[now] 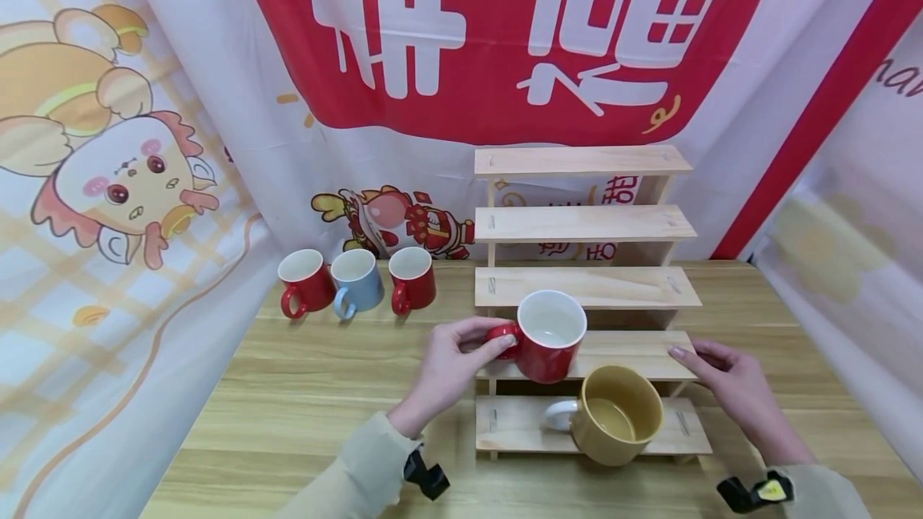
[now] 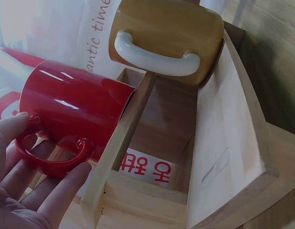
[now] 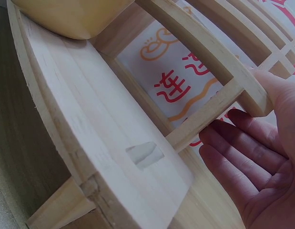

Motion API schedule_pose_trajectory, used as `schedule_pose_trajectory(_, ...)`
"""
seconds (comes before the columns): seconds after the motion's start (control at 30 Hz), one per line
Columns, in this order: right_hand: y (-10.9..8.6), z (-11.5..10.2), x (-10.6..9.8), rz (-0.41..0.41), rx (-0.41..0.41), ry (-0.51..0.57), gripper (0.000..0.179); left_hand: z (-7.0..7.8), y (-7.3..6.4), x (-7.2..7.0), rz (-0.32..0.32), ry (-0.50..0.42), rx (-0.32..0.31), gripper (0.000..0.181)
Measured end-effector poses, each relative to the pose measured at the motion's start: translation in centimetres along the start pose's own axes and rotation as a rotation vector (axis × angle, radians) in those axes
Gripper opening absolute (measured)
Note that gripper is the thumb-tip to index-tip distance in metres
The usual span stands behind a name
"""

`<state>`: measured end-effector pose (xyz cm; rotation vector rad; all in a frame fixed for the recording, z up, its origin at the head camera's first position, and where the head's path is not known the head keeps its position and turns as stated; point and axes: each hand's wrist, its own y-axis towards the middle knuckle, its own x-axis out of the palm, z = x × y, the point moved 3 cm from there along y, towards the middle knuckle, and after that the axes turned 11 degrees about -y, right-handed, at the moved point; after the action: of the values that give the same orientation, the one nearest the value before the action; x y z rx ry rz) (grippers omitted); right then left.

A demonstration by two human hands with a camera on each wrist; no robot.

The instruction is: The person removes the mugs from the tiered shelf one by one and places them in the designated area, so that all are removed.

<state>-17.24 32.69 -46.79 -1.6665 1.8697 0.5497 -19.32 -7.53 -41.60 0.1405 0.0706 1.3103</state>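
Note:
My left hand (image 1: 454,359) pinches the handle of a red mug (image 1: 550,351), white inside and upright. In the left wrist view the red mug (image 2: 73,107) sits right at the board of the second step from the bottom. On the lowest step of the wooden stepped shelf (image 1: 598,288) stands a mustard-yellow mug (image 1: 616,415), its white handle (image 2: 154,59) turned to the left. My right hand (image 1: 735,383) holds the second step's right end, thumb on top. In the right wrist view, fingers (image 3: 233,152) reach below that board, beside its upright.
Left of the shelf, at the back of the wood-grain table (image 1: 310,391), stand a red mug (image 1: 306,283), a light blue mug (image 1: 357,283) and another red mug (image 1: 413,279). Printed cloth (image 1: 404,150) hangs behind and along both sides. The three upper steps bear no mugs.

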Motion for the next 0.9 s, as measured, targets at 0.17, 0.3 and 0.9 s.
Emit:
schedule_pose_trajectory(0.17,-0.01,0.07,-0.04,0.008,-0.004,0.004,0.067,-0.17,0.01,0.28,0.014,0.011,0.023,0.027)
schedule_pose_trajectory(0.3,0.02,0.16,-0.04,0.010,-0.009,0.008,0.066,-0.22,-0.07,0.43,0.030,0.015,0.027,0.025)
schedule_pose_trajectory(0.9,0.05,-0.08,-0.08,0.016,-0.025,0.041,0.064,-0.04,-0.55,-0.20,0.025,-0.022,0.093,0.022)
